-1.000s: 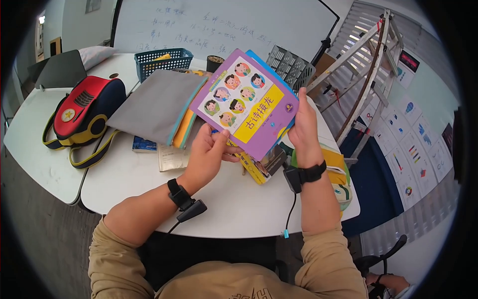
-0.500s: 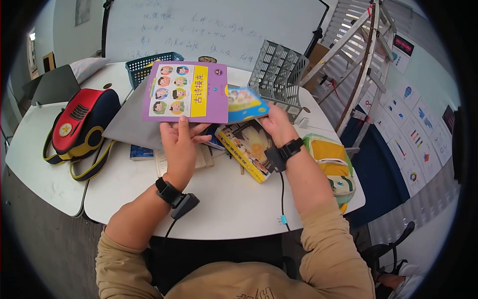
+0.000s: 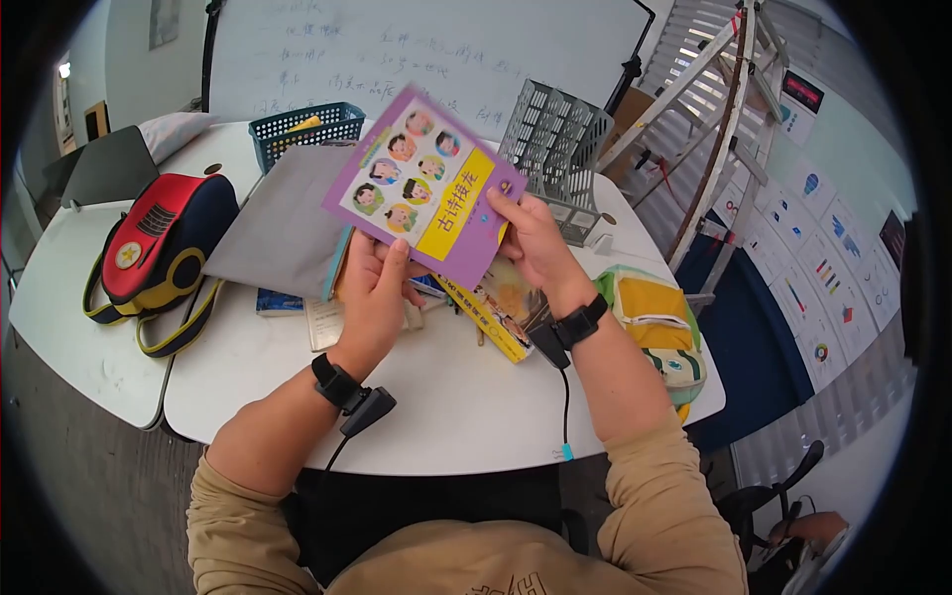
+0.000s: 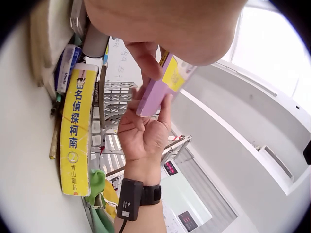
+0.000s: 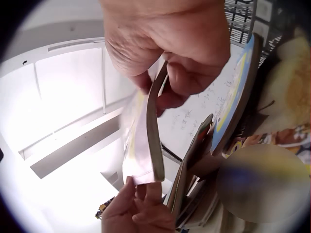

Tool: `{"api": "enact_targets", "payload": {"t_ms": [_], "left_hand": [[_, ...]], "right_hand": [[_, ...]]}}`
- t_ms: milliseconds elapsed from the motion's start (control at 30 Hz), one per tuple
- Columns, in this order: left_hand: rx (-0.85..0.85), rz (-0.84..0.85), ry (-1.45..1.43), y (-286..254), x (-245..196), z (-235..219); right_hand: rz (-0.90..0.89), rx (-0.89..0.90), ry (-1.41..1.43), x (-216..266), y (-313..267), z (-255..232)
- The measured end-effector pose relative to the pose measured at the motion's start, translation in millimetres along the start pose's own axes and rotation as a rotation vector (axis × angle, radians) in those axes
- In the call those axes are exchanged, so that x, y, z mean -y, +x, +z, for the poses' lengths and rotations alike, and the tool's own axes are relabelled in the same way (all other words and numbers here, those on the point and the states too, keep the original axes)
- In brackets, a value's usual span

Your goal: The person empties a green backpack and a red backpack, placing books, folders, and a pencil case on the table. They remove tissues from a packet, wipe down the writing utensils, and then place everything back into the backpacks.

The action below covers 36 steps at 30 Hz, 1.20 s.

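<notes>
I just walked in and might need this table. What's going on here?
A person is holding a purple book up above the white table. The left hand grips its lower left edge and the right hand its lower right edge, cover facing the person. A yellow-spined book lies below, and a red and dark blue backpack sits off to the left.

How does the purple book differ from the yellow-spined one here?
Pose: the purple book is held up by the left hand and right hand, while the yellow-spined book lies on the table. Thickness: the purple book is thin; the yellow-spined book is clearly thicker. Colour: the purple book's cover is purple around a yellow title block; the yellow-spined book's spine is mostly yellow. Both carry printed Chinese characters.
</notes>
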<state>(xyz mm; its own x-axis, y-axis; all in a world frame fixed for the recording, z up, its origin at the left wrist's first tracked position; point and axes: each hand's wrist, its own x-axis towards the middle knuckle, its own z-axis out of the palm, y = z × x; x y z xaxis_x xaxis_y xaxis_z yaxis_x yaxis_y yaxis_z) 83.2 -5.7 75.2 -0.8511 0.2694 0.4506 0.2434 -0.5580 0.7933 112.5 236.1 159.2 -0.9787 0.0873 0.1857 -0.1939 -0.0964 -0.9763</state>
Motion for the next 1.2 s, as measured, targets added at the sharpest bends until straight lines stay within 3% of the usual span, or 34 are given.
{"api": "enact_targets", "payload": {"t_ms": [167, 267, 367, 500, 700, 800, 1000, 1100, 1200], "left_hand": [[0.033, -0.052, -0.022, -1, -6, 4], [0.017, -0.083, -0.039, -1, 4, -3], [-0.002, -0.087, -0.047, -1, 9, -5], [0.004, -0.09, -0.046, -3, 14, -6], [0.013, -0.11, -0.045, -7, 17, -6], [0.018, -0.121, -0.031, -8, 19, -5], [0.027, -0.123, -0.001, -10, 26, -5], [0.03, -0.123, 0.009, -11, 30, -5], [0.027, -0.13, 0.032, -12, 31, -4]], "right_hand": [[-0.185, -0.065, -0.026, -7, 29, -3], [-0.21, -0.098, 0.128, -18, 52, -7], [-0.054, -0.282, 0.148, -16, 62, -2], [-0.042, -0.384, -0.04, -16, 62, -36], [-0.124, -0.412, -0.201, 34, -20, -73], [-0.082, -0.456, -0.459, 67, -77, -96], [0.392, -0.254, -1.128, 97, -209, -148], [0.464, -0.348, -1.49, 92, -256, -154], [0.422, -0.345, -1.547, 70, -289, -174]]}}
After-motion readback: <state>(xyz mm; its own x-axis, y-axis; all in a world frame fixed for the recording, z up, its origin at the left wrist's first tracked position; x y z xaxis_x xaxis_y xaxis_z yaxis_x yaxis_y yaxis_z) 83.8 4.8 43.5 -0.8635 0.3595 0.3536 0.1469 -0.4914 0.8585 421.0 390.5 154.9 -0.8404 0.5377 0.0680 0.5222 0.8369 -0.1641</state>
